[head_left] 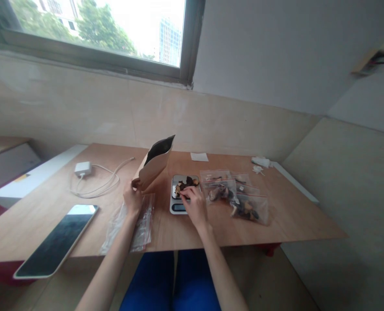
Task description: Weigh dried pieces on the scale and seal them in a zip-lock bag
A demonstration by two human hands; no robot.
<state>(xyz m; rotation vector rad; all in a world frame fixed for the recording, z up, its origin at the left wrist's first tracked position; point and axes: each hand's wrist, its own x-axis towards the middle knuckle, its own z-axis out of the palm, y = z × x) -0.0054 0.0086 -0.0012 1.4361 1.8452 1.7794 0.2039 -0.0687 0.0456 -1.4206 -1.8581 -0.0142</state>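
A small digital scale (176,206) sits on the wooden table (296,216), with dark dried pieces (187,183) piled on its platform. My right hand (195,207) rests on the scale's near right side, fingertips touching the pieces. My left hand (132,199) holds the base of an open brown paper pouch (155,166), which stands tilted to the left of the scale. Empty clear zip bags (135,222) lie under and in front of my left hand.
Several filled zip bags (235,196) lie right of the scale. A tablet (57,242) lies at the near left edge; a white charger with cable (91,177) is behind it. A white paper slip (199,157) and small white items (260,163) sit at the back.
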